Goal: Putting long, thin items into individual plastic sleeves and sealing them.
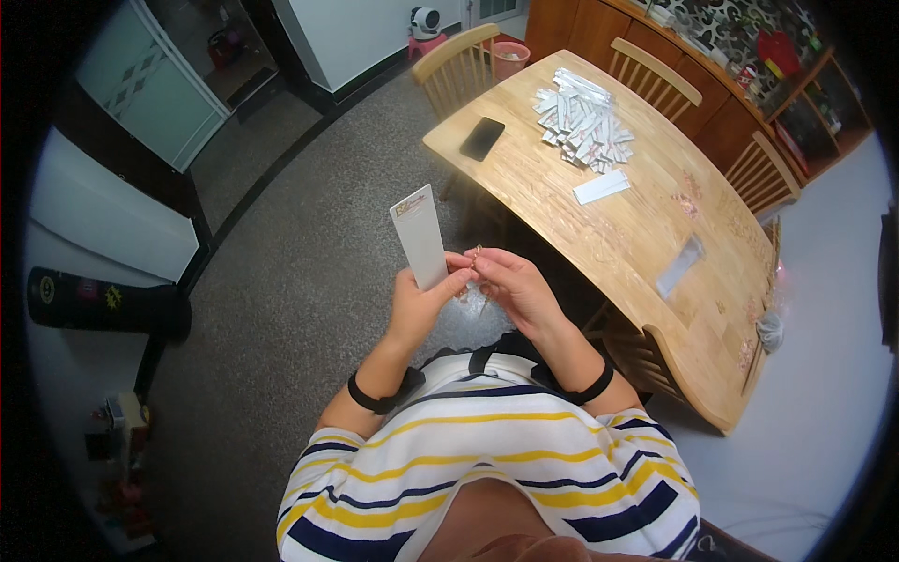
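A long white card with printing at its top end stands up from my left hand, held between thumb and palm. The fingertips of my right hand meet those of my left and pinch a small thin gold-coloured chain or jewellery piece. Small parts of it hang below the fingers; its full shape is hidden. Under the hands, a shiny clear plastic bag or sheet shows near my lap. On the wooden table, a heap of white card strips lies beyond the hands, with more white cards beside it.
A black phone lies near the table's left corner. A clear plastic sleeve and small pinkish-gold pieces are on the table's right part. Wooden chairs surround it, one close at my right. A pink bin stands behind.
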### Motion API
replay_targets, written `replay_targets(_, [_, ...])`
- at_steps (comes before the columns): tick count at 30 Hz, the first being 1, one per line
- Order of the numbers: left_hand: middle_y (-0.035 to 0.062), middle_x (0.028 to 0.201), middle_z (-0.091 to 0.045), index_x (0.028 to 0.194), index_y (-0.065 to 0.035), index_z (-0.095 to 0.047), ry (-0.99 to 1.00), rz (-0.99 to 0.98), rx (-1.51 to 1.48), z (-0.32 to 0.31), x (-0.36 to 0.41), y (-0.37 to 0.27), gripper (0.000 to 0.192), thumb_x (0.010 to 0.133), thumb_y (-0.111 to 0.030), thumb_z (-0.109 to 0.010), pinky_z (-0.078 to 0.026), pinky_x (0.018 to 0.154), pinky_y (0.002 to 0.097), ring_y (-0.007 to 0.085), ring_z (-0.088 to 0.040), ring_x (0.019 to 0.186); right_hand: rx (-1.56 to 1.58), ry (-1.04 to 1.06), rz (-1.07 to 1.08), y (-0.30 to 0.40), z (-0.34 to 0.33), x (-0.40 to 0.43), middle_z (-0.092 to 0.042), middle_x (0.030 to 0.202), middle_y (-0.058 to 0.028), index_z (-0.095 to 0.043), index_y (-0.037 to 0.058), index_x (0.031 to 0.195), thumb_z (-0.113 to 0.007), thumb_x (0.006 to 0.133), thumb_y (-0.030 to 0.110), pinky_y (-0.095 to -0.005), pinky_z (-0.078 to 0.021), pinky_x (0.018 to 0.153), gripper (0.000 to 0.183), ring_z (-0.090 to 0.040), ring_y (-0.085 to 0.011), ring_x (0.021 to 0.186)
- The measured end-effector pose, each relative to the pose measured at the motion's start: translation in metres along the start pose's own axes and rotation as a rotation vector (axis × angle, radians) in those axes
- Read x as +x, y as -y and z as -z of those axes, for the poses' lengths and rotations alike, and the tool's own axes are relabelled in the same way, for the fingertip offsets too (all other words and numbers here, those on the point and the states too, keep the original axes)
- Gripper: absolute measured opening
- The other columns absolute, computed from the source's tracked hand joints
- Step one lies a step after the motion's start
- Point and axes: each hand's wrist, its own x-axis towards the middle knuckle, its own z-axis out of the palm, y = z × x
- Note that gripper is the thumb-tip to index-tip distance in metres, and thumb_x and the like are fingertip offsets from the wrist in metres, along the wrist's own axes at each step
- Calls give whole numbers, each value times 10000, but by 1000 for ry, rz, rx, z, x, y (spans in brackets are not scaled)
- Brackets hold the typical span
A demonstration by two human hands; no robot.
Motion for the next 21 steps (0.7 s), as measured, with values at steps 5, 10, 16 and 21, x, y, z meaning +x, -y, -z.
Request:
replay_targets(5, [65, 857, -644, 994, 7, -624, -44, 11, -33, -4, -1, 8, 205, 822, -104, -638, -459, 651, 229, 107, -587, 745, -117, -100, 75, 2, -3, -4, -646, 861, -16, -636, 37, 1034, -625, 843, 217, -207, -396, 715, 263, -559, -60, 792])
replay_targets(10, [60, 881, -624, 1015, -5, -618, -167, -54, 84, 1, 1, 11, 233, 805, -95, -661, -464, 662, 231, 116, -594, 758, -400, -5, 197, 2, 1, -7, -616, 848, -24, -608, 1, 928, -582, 851, 115, -220, -431, 779, 140, -558, -85, 839])
replay_targets(16, [47, 864, -600, 919, 10, -649, 89, -49, 160, 3, 4, 5, 145, 784, -42, -667, -467, 671, 233, 113, -587, 758, -572, 60, 160, -1, 6, -13, -623, 822, -25, -621, 20, 937, -588, 847, 156, -229, -441, 698, 166, -558, -84, 750])
replay_targets(21, [38, 832, -587, 849, 10, -662, -4, 24, 153, -6, 3, 3, 97, 766, -38, -678, -459, 659, 231, 121, -582, 748, -697, -26, 269, 1, 4, -19, -636, 811, -34, -634, 27, 954, -598, 842, 192, -246, -447, 661, 203, -565, -99, 708])
